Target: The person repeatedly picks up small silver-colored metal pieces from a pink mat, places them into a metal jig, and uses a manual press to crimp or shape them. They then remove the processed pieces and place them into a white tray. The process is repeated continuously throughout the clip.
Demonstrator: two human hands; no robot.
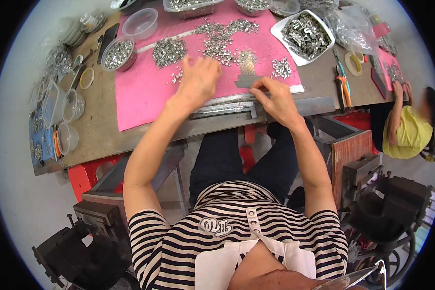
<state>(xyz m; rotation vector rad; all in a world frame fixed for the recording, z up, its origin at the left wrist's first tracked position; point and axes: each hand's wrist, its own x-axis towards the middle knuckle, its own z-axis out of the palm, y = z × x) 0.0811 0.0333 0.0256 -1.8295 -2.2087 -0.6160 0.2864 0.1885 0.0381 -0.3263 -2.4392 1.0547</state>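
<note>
Many small metal pieces [169, 51] are heaped on the pink mat [135, 101]. Beside them the left hand [201, 79] is held, fingers curled; whether anything is gripped cannot be told. To its right, the grey strip [244, 82] is seen over the mat, long axis roughly left-right, 1 end pointed leftward, the other apparently pinched between 2 fingertips of the nearer right hand [279, 100].

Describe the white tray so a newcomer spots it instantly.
Start at the pink mat on the workbench. Beyond the right hand, at the mat's far right corner, sits the white tray, heaped with metal pieces. It's opaque and squarish, unlike the clear plastic tubs on the mat.
</note>
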